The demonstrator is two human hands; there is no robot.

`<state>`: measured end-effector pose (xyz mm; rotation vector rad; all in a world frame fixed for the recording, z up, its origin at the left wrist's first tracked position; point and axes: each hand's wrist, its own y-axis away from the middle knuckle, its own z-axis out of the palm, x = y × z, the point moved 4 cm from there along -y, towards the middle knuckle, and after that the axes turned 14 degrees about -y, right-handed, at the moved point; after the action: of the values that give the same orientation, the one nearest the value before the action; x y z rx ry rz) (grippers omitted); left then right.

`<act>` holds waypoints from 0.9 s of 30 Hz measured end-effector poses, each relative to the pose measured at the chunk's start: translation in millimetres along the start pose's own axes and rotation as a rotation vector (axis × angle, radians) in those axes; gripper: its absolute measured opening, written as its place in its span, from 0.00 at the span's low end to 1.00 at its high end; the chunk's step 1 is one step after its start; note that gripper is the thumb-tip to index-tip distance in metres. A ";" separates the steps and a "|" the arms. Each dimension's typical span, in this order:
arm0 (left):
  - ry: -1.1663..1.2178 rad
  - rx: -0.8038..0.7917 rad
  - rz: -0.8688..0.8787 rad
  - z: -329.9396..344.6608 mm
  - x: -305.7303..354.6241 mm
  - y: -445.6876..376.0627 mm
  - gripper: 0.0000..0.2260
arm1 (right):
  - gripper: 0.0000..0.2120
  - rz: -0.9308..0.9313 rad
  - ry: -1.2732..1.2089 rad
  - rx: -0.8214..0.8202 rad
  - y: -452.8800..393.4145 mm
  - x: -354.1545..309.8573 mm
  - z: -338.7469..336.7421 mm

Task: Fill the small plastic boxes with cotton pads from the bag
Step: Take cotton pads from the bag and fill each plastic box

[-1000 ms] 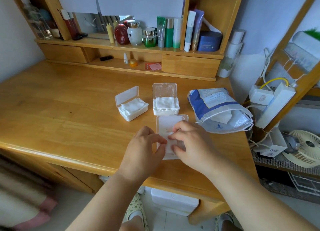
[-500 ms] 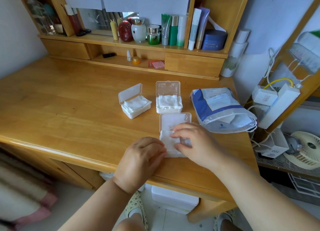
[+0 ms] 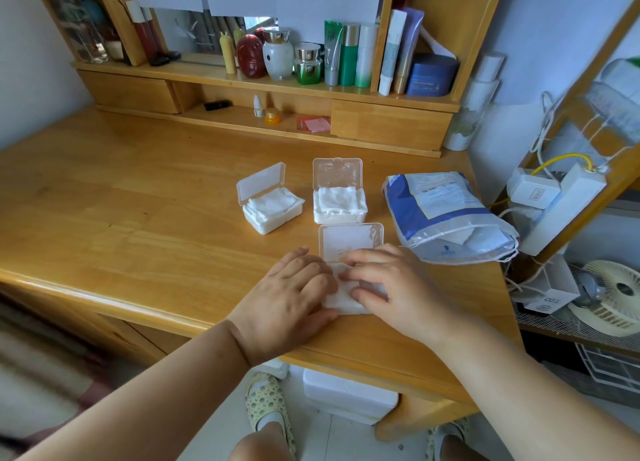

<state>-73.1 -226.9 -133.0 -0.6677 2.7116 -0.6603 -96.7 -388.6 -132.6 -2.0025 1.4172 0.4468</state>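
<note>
We're in a home here, a bedroom dressing corner by the look of it. A wooden desk point(image 3: 121, 201) carries a far hutch shelf point(image 3: 263, 83) crowded with skincare: a red jar point(image 3: 251, 56), a white bottle point(image 3: 277, 54), green tubes point(image 3: 348, 55), a blue tub point(image 3: 431, 75). A mirror point(image 3: 207, 32) sits behind them, partly papered over. To the right, a power strip point(image 3: 561, 211) and a small fan point(image 3: 616, 294) on a rack. Near the bottom, slippered feet point(image 3: 268, 401) on tiled floor.
</note>
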 end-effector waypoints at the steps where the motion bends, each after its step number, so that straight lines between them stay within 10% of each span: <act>1: 0.014 0.000 -0.003 0.5 -0.4 0.1 0.12 | 0.11 -0.004 -0.005 0.000 0.4 0.6 0.4; 27: 0.033 0.022 0.071 2.9 0.6 -3.7 0.10 | 0.21 -0.049 0.429 -0.132 25.9 -13.6 3.2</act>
<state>-71.2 -231.1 -133.8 -0.5568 2.7402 -0.6890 -125.4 -382.4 -134.6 -2.3325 1.6181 0.0899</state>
